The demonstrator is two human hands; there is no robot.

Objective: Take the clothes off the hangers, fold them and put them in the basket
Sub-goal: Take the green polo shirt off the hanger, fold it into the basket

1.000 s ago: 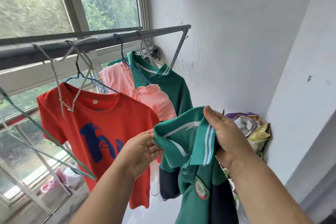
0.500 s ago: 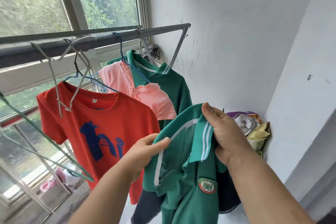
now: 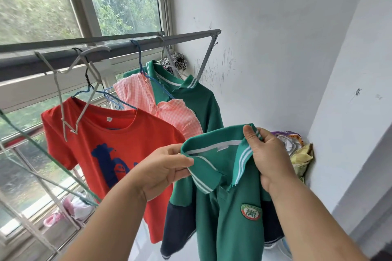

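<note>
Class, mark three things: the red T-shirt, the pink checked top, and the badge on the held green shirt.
red T-shirt (image 3: pixel 131 133), head view, chest above the print.
pink checked top (image 3: pixel 135 95), head view, upper panel.
badge (image 3: pixel 251 212), head view, emblem's centre.

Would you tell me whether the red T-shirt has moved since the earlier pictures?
No. The red T-shirt hangs where it did, at the same spot below the rail.

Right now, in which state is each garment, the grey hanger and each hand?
Held polo: off hanger, unfolded, held by collar.
Red T-shirt: on hanger, on rail.
Pink top: on hanger.
Far polo: on hanger.
Grey hanger: empty, on rail.
Left hand: pinches collar.
Right hand: grips collar.
</note>
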